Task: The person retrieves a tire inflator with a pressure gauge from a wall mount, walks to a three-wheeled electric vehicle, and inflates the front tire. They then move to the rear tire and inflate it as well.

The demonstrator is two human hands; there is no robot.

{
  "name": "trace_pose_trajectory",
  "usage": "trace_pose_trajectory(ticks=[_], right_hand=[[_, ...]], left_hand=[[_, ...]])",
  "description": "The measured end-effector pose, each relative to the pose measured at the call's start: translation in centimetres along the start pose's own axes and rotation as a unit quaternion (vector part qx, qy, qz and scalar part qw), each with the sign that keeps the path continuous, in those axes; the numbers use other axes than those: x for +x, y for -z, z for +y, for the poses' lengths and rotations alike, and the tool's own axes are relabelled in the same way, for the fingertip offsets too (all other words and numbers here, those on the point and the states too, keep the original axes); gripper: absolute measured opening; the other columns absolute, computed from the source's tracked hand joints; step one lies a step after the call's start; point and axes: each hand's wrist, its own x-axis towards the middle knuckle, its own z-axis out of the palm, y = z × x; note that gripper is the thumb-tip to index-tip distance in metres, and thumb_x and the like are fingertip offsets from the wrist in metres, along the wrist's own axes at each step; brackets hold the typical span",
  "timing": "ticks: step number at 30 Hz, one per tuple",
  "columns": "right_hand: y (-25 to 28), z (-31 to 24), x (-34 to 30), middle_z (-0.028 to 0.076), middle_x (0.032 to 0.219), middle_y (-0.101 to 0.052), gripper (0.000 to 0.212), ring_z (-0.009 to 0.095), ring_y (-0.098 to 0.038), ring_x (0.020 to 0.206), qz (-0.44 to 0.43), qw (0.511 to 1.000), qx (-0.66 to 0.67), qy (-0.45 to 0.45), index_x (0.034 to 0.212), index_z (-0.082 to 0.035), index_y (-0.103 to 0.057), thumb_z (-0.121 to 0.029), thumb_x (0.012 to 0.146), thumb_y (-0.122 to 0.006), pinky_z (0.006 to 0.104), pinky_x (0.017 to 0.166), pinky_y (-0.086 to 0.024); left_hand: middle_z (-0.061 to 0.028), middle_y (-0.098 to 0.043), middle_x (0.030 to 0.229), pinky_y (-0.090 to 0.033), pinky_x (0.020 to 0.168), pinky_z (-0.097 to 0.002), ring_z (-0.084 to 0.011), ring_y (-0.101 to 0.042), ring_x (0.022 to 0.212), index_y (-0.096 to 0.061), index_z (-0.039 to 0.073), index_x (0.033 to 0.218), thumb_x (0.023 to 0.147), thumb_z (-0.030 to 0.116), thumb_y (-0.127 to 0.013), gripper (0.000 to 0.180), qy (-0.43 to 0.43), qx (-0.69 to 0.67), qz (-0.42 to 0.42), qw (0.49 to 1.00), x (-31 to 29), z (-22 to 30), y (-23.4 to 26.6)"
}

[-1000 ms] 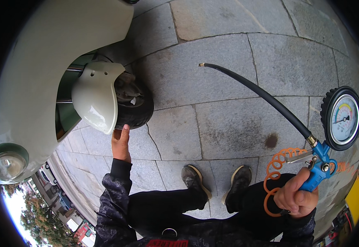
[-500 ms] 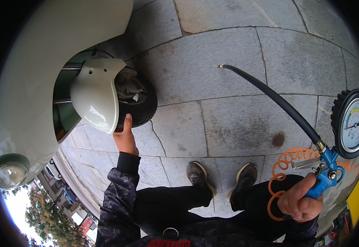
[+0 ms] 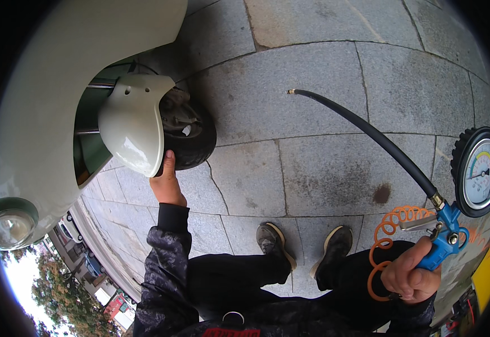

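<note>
At the left, a scooter's small front wheel with a black tyre [image 3: 195, 151] sits under a glossy cream mudguard [image 3: 131, 126]. My left hand [image 3: 168, 183] grips the tyre at its near side, thumb lying on the tread and the other fingers hidden behind. On the right, my right hand [image 3: 411, 273] is closed round the handle of a blue tyre inflator gun [image 3: 446, 236]. A round pressure gauge [image 3: 481, 172] with a black ribbed rim tops the gun. From it a black rubber hose [image 3: 380, 137] curves up and left, ending in a brass tip [image 3: 291, 91] apart from the wheel.
The scooter's cream front body [image 3: 48, 112] fills the left side, with a round headlight [image 3: 12, 223] low on it. An orange coiled air line [image 3: 379, 253] hangs beside my right hand. Grey stone paving [image 3: 323, 67] lies underfoot. A yellow object [image 3: 489, 275] stands at the lower right.
The hose's brass tip has shifted slightly left. My left hand has moved a little up and left, still on the tyre. My right hand keeps its hold on the inflator gun.
</note>
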Motion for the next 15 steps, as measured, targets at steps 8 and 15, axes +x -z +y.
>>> trace_pose_trajectory(ticks=[8, 15], right_hand=[[0.4, 0.8, -0.5, 0.013, 0.058, -0.057, 0.027, 0.011, -0.042, 0.039, 0.015, 0.998, 0.048, 0.026, 0.11, 0.008, -0.061, -0.007, 0.092, -0.075, 0.0273, 0.041, -0.03], [0.0, 0.7, -0.6, 0.014, 0.06, -0.059, 0.026, 0.012, -0.044, 0.04, 0.013, 0.998, 0.057, 0.032, 0.111, 0.008, -0.061, -0.007, 0.094, -0.074, 0.0273, 0.041, -0.03]], left_hand=[[-0.008, -0.063, 0.136, -0.043, 0.108, -0.0326, -0.0178, -0.059, 0.12, -0.057, -0.003, 0.141, 0.1, 0.026, -0.076, 0.054, -0.04, -0.069, -0.001, 0.997, -0.2, -1.0, -0.2], [-0.0095, -0.065, 0.137, -0.042, 0.112, -0.0342, -0.0185, -0.059, 0.125, -0.056, -0.003, 0.14, 0.095, 0.021, -0.081, 0.056, 0.031, 0.001, -0.096, 0.995, -1.9, -3.2, -0.3]])
